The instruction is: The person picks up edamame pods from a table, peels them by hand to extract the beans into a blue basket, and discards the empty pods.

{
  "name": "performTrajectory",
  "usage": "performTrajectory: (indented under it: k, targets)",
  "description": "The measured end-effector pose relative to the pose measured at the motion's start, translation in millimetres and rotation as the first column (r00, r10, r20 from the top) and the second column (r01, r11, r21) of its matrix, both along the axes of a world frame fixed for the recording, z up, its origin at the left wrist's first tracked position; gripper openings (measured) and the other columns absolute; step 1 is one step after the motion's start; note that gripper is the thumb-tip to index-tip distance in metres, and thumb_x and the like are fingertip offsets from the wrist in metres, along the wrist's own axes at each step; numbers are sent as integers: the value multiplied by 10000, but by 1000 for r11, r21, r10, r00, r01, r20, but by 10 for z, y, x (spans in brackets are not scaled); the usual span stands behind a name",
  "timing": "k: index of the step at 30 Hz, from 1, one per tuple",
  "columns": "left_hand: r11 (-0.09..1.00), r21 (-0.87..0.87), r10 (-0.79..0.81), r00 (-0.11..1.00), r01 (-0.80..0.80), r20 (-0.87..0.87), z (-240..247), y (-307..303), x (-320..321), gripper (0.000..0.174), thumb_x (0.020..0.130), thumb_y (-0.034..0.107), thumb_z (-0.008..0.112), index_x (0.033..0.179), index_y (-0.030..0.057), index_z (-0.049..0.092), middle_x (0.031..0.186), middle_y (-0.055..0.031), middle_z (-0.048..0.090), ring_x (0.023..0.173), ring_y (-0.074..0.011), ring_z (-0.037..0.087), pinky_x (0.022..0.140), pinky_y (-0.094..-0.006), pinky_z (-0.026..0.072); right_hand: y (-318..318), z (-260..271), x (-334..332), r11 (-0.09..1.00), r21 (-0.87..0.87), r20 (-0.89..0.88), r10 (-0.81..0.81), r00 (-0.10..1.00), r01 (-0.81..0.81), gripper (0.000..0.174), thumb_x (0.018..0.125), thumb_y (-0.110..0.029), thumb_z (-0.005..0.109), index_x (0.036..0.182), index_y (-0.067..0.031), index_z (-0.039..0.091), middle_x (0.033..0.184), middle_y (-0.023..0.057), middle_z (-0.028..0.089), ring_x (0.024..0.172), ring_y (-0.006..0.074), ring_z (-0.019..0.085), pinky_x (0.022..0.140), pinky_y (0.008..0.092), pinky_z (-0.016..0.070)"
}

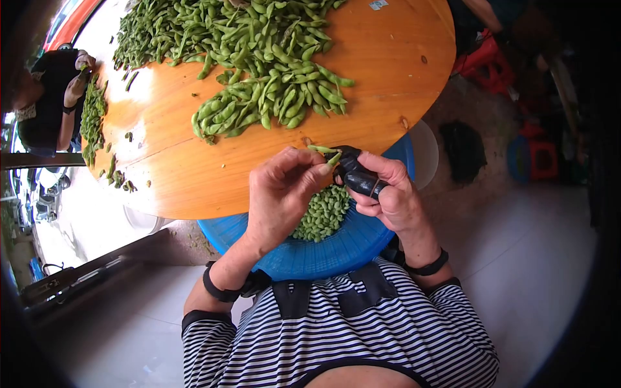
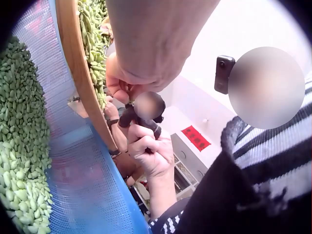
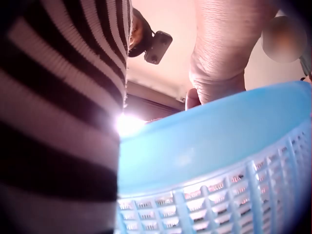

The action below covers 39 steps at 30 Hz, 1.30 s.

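Note:
A green edamame pod (image 1: pixel 334 157) is held between both hands over a blue basket (image 1: pixel 272 258). My left hand (image 1: pixel 281 191) pinches it between thumb and forefinger. Black coverings (image 1: pixel 362 183) wrap the thumb and forefinger of my right hand (image 1: pixel 398 194), whose tips close on the pod's other side. Loose shelled beans (image 1: pixel 321 216) lie in the basket beneath, and they fill the left side of the left wrist view. In the right wrist view the basket's wall (image 3: pixel 195 151) hides most of the hand, with only wrist and part of a finger showing.
A round wooden table (image 1: pixel 194 184) overlaps the basket's far side and bears a large heap of pods (image 1: pixel 278 71). Another person (image 1: pixel 48 97) handles pods at the table's left. To the right are a red stool (image 1: pixel 485 64) and a black bag (image 1: pixel 464 150) on the floor.

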<state>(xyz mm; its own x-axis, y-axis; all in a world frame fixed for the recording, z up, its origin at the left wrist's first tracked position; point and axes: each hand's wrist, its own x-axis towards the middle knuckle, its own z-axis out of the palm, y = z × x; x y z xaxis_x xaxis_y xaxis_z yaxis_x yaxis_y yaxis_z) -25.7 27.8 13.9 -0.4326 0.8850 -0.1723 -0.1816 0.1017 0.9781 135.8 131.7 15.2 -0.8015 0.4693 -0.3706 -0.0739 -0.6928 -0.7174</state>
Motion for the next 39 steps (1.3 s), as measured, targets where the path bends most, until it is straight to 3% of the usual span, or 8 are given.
performTrajectory:
  k: [7, 12, 18, 22, 26, 28, 34, 39]
  targets:
    - [985, 27, -133, 657, 168, 742, -121, 50, -13, 199, 960, 167, 573, 889, -4, 646, 745, -57, 635, 517, -107, 492, 463, -211, 351, 40, -131, 55, 988, -155, -142, 2, 990, -24, 295, 880, 28, 373, 1063, 53, 603, 681, -22, 460, 525, 20, 331, 419, 164, 247]
    - [992, 38, -110, 681, 120, 724, -146, 49, 52, 185, 955, 182, 588, 932, 8, 647, 756, -46, 634, 546, -106, 506, 460, -213, 358, 50, -164, 54, 996, -78, -192, 22, 981, -38, 312, 849, 33, 369, 1056, 45, 601, 663, -30, 463, 525, 24, 330, 420, 167, 253]
    - [1000, -9, 6, 992, -4, 127, -78, 49, 199, 187, 864, 78, 708, 935, -15, 562, 776, -42, 593, 620, -147, 547, 575, -273, 464, -117, 32, 42, 885, 464, 168, -43, 985, -41, 460, 693, 111, 456, 1121, 38, 609, 765, 3, 501, 637, 63, 468, 572, 196, 395]
    - [991, 111, 20, 748, 72, -664, -113, 69, 157, 189, 828, 12, 686, 957, -29, 553, 742, -154, 493, 641, -282, 558, 575, -350, 448, -187, 5, -26, 581, 814, 130, -165, 978, -10, 493, 630, 125, 444, 1099, 74, 587, 831, 67, 495, 735, 120, 479, 638, 218, 405]
    - [978, 180, 52, 711, 107, -702, -81, 86, 117, 124, 878, 34, 638, 931, -28, 544, 682, -120, 521, 568, -223, 542, 527, -339, 432, -172, -24, 6, 528, 849, 147, -174, 974, -34, 450, 650, 126, 453, 1077, 79, 589, 832, 57, 502, 713, 115, 475, 632, 216, 402]
    - [951, -190, -264, 960, 242, -96, 79, 47, -5, 143, 957, 120, 562, 919, -15, 541, 594, -67, 533, 487, -138, 501, 472, -296, 399, -158, -8, 54, 804, 595, 148, -116, 982, 5, 380, 707, 122, 441, 1037, 59, 617, 787, 31, 514, 649, 90, 460, 571, 212, 389]
    - [859, -155, -450, 865, 487, 223, 45, 60, -196, 226, 1018, 213, 465, 951, 24, 569, 591, -16, 560, 484, -55, 482, 460, -207, 367, -49, -7, 130, 972, 225, 91, 47, 995, -67, 345, 775, 114, 415, 999, 9, 655, 707, -7, 509, 581, 47, 446, 465, 201, 329]
    - [966, -59, -208, 892, 252, 402, -99, 79, 57, 154, 986, 122, 473, 1017, 16, 581, 786, -46, 614, 630, -93, 548, 564, -235, 437, -288, -6, -16, 238, 966, 170, -279, 945, -103, 444, 625, 128, 548, 1061, 57, 597, 814, 114, 445, 703, 273, 540, 590, 331, 443]
